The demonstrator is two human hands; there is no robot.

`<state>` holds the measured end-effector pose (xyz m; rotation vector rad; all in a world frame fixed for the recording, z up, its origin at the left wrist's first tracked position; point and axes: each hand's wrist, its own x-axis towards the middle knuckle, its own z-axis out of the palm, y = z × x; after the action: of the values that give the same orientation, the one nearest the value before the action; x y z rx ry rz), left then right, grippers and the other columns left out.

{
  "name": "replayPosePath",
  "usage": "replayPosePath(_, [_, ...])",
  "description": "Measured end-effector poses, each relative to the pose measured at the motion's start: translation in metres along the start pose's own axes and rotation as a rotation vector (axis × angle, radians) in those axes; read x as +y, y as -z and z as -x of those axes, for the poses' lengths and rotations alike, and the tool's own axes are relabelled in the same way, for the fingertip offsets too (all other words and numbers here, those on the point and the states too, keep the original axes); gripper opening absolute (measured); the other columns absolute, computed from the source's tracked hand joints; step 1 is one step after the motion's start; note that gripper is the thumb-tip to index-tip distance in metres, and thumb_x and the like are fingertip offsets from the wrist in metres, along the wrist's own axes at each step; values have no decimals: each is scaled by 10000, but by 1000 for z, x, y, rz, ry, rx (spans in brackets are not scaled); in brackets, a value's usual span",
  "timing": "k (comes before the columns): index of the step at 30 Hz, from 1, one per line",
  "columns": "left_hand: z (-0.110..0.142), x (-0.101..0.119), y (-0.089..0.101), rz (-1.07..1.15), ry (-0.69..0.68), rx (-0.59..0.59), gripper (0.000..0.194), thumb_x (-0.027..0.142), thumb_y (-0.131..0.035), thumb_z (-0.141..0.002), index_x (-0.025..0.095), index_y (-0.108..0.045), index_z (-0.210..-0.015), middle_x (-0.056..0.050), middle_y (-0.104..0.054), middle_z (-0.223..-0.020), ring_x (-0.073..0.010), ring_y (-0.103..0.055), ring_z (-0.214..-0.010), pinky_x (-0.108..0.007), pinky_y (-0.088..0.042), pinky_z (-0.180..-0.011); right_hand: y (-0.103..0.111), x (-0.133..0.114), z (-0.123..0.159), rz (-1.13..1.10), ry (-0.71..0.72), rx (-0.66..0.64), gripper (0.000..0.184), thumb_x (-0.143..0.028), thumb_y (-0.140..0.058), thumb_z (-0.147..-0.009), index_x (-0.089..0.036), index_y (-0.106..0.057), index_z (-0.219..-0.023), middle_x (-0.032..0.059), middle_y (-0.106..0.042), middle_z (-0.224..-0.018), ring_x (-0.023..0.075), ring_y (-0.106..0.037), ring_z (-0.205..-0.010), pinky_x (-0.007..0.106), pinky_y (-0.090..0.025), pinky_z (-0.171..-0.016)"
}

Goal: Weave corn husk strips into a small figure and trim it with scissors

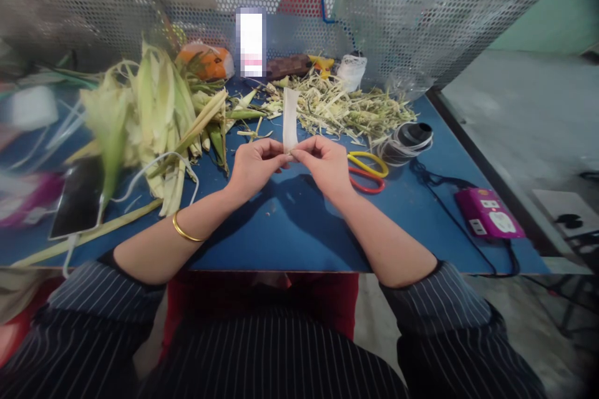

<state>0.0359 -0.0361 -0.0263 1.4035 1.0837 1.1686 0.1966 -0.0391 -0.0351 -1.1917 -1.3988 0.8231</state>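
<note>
A pale, flat strip of corn husk [290,117] stands upright between my hands over the middle of the table. My left hand [257,165] pinches its lower end between thumb and fingers. From the other side my right hand [322,163] pinches the same end, the fingertips of both hands almost touching. Just right of my right hand lie scissors [369,169] with one yellow and one red handle, their blades hidden. A large bunch of green-white corn husks [156,96] rests to the left of my hands. Behind them spreads a heap of shredded husk [346,103].
A dark spool wound with pale strand [406,142] sits at right, near a purple power box [489,213] with cables. A phone [77,199] with a white cable lies at left. Behind are an orange pack [206,61], a lit screen [251,40] and a perforated metal panel [402,19].
</note>
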Motion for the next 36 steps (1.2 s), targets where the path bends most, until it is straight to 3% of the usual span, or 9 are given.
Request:
replayPosePath(5, [0,0,0,40,28,5,176,294,-785,-729,145,-693,-738,-32,-713,-689,-115,-663,-603,-223,-513,-560,-1,2,-1,-89,-27,-12,93,-221,-732,-732,-195,-643,-737,-35,-662,-658,95,-569,-588,268,-455,-598])
replayPosePath(9, [0,0,-1,44,60,15,165,303,-765,-751,150,-703,-757,-39,-721,-696,-115,-657,-620,-219,-496,-563,-3,0,0,-305,-118,-63,227,-222,-745,-712,-217,-637,-912,-38,-698,-723,127,-665,-685,312,-538,-732])
replayPosePath(11, [1,1,-1,49,76,18,167,310,-756,-757,153,-702,-755,-44,-725,-699,-116,-654,-627,-216,-483,-558,-3,-2,1,-344,-143,-112,202,-253,-754,-717,-212,-655,-888,-24,-713,-751,134,-677,-712,333,-551,-787])
replayPosePath(19, [2,2,-1,47,103,22,233,379,-763,-744,161,-681,-745,-28,-692,-691,-120,-635,-653,-206,-465,-540,-4,0,1,-251,-140,-63,91,-240,-741,-715,-193,-665,-735,-26,-670,-671,117,-614,-649,299,-509,-713])
replayPosePath(26, [1,-2,-2,62,23,14,139,275,-767,-723,171,-679,-754,-5,-672,-681,-109,-632,-602,-214,-474,-522,-3,3,0,-82,-109,-92,109,-243,-667,-771,-185,-618,-693,-29,-618,-605,114,-556,-589,287,-437,-633])
replayPosePath(30, [0,1,-1,115,97,29,188,300,-797,-685,165,-669,-713,-2,-660,-649,-102,-618,-587,-212,-473,-536,-4,4,2,42,35,-61,76,-244,-642,-819,-204,-590,-780,-26,-633,-696,123,-563,-645,291,-451,-665])
replayPosePath(34, [-2,5,3,267,265,31,210,273,-821,-637,158,-669,-724,3,-664,-661,-83,-597,-571,-198,-454,-525,0,2,6,207,317,-61,161,-225,-590,-894,-232,-560,-1052,-3,-673,-854,149,-634,-771,311,-477,-754])
replayPosePath(36, [-3,5,5,322,328,17,205,244,-827,-634,154,-676,-739,-1,-675,-689,-71,-586,-572,-188,-448,-524,4,1,6,366,475,-88,148,-229,-546,-933,-234,-581,-1077,27,-690,-913,168,-644,-821,328,-468,-782])
